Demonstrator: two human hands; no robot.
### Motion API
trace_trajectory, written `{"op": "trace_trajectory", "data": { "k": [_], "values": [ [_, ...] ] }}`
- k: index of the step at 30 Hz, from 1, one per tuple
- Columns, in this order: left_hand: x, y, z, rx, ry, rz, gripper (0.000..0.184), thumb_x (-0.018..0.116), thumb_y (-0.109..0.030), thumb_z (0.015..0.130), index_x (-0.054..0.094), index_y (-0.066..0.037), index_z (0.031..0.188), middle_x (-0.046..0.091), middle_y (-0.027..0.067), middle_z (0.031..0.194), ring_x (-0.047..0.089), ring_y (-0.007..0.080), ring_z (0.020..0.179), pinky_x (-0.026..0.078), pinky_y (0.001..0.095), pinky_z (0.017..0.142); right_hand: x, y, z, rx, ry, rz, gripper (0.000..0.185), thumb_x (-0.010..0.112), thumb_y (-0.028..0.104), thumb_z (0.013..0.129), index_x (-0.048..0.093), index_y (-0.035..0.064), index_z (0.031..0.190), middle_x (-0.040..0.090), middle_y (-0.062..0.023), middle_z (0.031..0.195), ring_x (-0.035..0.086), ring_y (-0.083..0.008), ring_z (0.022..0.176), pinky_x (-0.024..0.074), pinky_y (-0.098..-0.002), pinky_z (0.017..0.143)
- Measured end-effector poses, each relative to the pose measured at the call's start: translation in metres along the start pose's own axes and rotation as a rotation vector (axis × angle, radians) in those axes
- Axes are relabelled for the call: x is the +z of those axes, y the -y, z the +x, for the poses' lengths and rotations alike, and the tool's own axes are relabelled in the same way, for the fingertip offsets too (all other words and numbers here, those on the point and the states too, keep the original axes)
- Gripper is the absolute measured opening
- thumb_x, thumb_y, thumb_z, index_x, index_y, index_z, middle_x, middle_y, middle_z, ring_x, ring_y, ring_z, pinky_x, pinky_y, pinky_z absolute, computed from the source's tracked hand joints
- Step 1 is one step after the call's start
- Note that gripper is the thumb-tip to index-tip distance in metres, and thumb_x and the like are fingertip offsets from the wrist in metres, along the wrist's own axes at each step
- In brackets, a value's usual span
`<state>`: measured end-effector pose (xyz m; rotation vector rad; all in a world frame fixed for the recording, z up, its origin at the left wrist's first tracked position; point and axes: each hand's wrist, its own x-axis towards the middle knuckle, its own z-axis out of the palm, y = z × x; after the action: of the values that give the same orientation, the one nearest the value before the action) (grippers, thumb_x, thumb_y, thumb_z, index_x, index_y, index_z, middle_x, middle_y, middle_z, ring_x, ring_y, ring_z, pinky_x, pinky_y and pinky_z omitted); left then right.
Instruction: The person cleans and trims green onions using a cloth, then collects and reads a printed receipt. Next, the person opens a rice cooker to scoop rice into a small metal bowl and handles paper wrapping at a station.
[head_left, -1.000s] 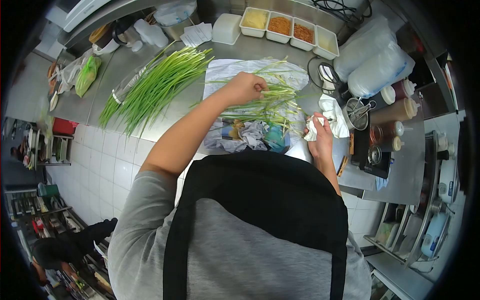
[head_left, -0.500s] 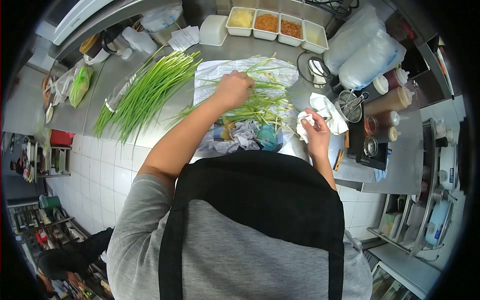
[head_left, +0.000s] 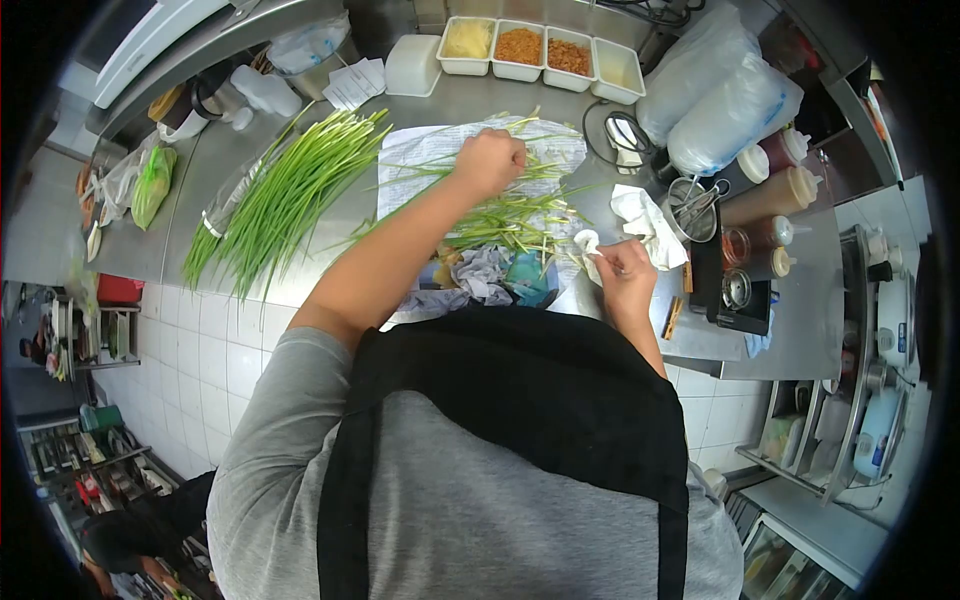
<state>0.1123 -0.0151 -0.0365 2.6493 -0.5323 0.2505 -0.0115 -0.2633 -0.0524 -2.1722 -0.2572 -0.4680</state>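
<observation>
My left hand (head_left: 491, 162) is over the loose green stalks (head_left: 515, 222) on the printed paper sheets (head_left: 405, 150). Its fingers are curled, and what they hold, if anything, is too small to name. To the right, my right hand (head_left: 626, 275) pinches a crumpled white tissue (head_left: 588, 243) at the paper's right edge. Another white tissue (head_left: 648, 225) lies beyond it on the counter. Left of the paper rests a large bunch of long green stalks (head_left: 300, 185). Crumpled grey paper (head_left: 482, 273) and a teal crumpled piece (head_left: 528, 277) lie near my apron.
White tubs (head_left: 518, 50) of food line the back. Plastic bags (head_left: 720, 110), a metal strainer (head_left: 692, 208), sauce bottles (head_left: 765, 205) and a black tray (head_left: 735, 300) are at the right. A green bag (head_left: 153, 187) sits far left. Another person (head_left: 140, 535) bends at lower left.
My left hand has moved up, away from my apron, over the stalks. My right hand has turned, and its tissue has shifted toward the stalks. The whole view has shifted slightly.
</observation>
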Motion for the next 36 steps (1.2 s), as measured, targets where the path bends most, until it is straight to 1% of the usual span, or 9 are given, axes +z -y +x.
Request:
{"op": "trace_trajectory", "data": {
  "k": [3, 4, 6, 13, 18, 22, 29, 32, 36],
  "values": [
    [-0.031, 0.005, 0.006, -0.076, 0.068, -0.349, 0.007, 0.061, -0.012, 0.080, 0.060, -0.008, 0.086, 0.065, 0.0052, 0.080, 0.061, 0.0198, 0.082, 0.047, 0.0332, 0.076, -0.006, 0.008, 0.013, 0.126, -0.118, 0.055, 0.012, 0.074, 0.005, 0.069, 0.062, 0.0045, 0.073, 0.055, -0.0059, 0.074, 0.052, -0.0153, 0.063, 0.0431, -0.0282, 0.056],
    [-0.040, 0.005, 0.008, -0.131, 0.098, -0.535, 0.008, 0.058, -0.011, 0.083, 0.059, -0.006, 0.090, 0.065, 0.0054, 0.079, 0.062, 0.0172, 0.082, 0.047, 0.0310, 0.076, -0.008, 0.014, 0.023, 0.065, -0.148, 0.168, 0.013, 0.072, 0.006, 0.072, 0.060, 0.0036, 0.073, 0.056, -0.0063, 0.079, 0.053, -0.0130, 0.064, 0.0432, -0.0251, 0.057],
    [-0.054, 0.002, 0.010, -0.153, 0.141, -0.893, 0.014, 0.051, -0.009, 0.091, 0.054, 0.000, 0.101, 0.064, 0.0049, 0.079, 0.061, 0.0098, 0.081, 0.047, 0.0235, 0.075, -0.002, 0.004, 0.037, 0.179, -0.110, 0.458, 0.016, 0.070, 0.007, 0.076, 0.055, 0.0025, 0.076, 0.059, -0.0085, 0.090, 0.054, -0.0108, 0.067, 0.0440, -0.0230, 0.059],
    [-0.088, -0.047, 0.000, -0.171, 0.091, -1.160, 0.013, 0.056, -0.012, 0.090, 0.057, -0.001, 0.096, 0.063, 0.0042, 0.079, 0.058, 0.0082, 0.072, 0.046, 0.0210, 0.065, 0.019, 0.044, 0.093, 0.430, -0.036, 1.169, 0.009, 0.062, 0.005, 0.084, 0.053, 0.0023, 0.085, 0.061, -0.0116, 0.096, 0.060, -0.0123, 0.072, 0.0478, -0.0235, 0.065],
    [-0.075, -0.071, -0.010, -0.112, 0.029, -1.090, 0.011, 0.057, -0.010, 0.088, 0.057, -0.001, 0.093, 0.061, 0.0024, 0.076, 0.055, 0.0067, 0.068, 0.046, 0.0213, 0.062, 0.019, 0.083, 0.092, 0.415, 0.155, 1.531, 0.023, 0.061, 0.001, 0.083, 0.052, 0.0008, 0.104, 0.061, -0.0101, 0.100, 0.059, -0.0150, 0.088, 0.0490, -0.0277, 0.077],
    [-0.070, -0.078, -0.025, -0.100, -0.010, -0.842, 0.008, 0.058, -0.007, 0.086, 0.058, 0.000, 0.089, 0.059, 0.0001, 0.072, 0.053, 0.0045, 0.064, 0.045, 0.0209, 0.058, 0.034, 0.077, 0.080, 0.367, -0.010, 1.433, 0.031, 0.064, -0.008, 0.077, 0.051, 0.0014, 0.103, 0.060, -0.0114, 0.100, 0.060, -0.0168, 0.090, 0.0491, -0.0275, 0.082],
    [-0.063, -0.078, -0.050, -0.167, 0.086, -0.720, 0.007, 0.059, -0.007, 0.085, 0.058, -0.001, 0.085, 0.059, 0.0004, 0.070, 0.053, 0.0043, 0.063, 0.044, 0.0212, 0.057, 0.028, 0.056, 0.089, 0.408, -0.167, 1.355, 0.028, 0.065, -0.006, 0.078, 0.049, 0.0009, 0.101, 0.062, -0.0128, 0.094, 0.062, -0.0191, 0.087, 0.0522, -0.0304, 0.079],
    [-0.053, -0.072, -0.057, -0.221, 0.044, -0.868, 0.007, 0.059, -0.007, 0.086, 0.057, -0.001, 0.085, 0.059, 0.0004, 0.070, 0.054, 0.0049, 0.063, 0.043, 0.0214, 0.055, 0.017, 0.030, 0.098, 0.415, -0.261, 1.331, 0.029, 0.065, -0.003, 0.079, 0.048, 0.0005, 0.102, 0.061, -0.0147, 0.097, 0.062, -0.0216, 0.090, 0.0532, -0.0334, 0.078],
    [-0.049, -0.074, -0.058, -0.256, 0.013, -0.978, 0.006, 0.057, -0.007, 0.086, 0.057, -0.001, 0.085, 0.059, 0.0007, 0.070, 0.055, 0.0054, 0.063, 0.043, 0.0211, 0.054, 0.032, 0.047, 0.072, 0.522, -0.138, 1.356, 0.040, 0.065, -0.005, 0.078, 0.044, 0.0012, 0.112, 0.058, -0.0153, 0.104, 0.060, -0.0218, 0.094, 0.0513, -0.0346, 0.083]
  ]
}}
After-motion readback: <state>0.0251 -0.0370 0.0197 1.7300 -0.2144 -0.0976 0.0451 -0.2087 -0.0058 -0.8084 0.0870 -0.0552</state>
